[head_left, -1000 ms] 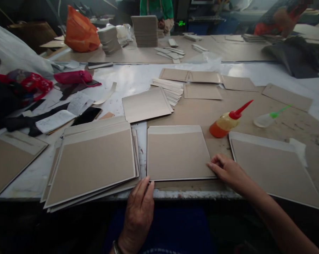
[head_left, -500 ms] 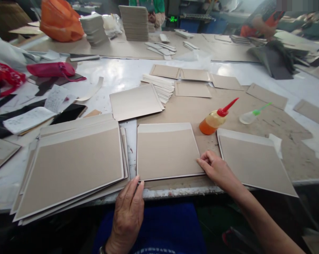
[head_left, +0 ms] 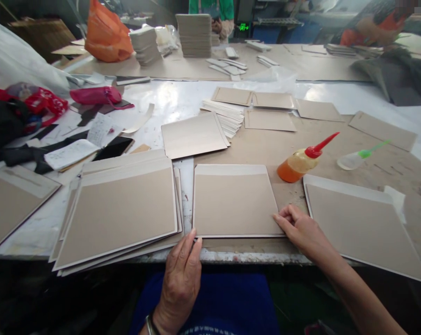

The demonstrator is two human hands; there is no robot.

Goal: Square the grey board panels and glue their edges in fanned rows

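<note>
Narrow gap between board stack (head_left: pixel 123 204) and middle board (head_left: pixel 234 202), bottle (head_left: pixel 298 166) obstructing beyond right corner

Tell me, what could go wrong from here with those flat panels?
The bottle stands close to the middle panel, so sliding that panel might tip it. The uneven pile on the left juts past the table's near edge and could slip. The right panel overhangs too; the right hand's forearm might bump it.

I log: panel (head_left: pixel 235 204) tan, pale-banded at top; bottle (head_left: pixel 294 166) yellow over orange, nozzle (head_left: pixel 322 145) red; pouch (head_left: pixel 96 96) magenta; bag (head_left: pixel 107 35) orange.
</note>
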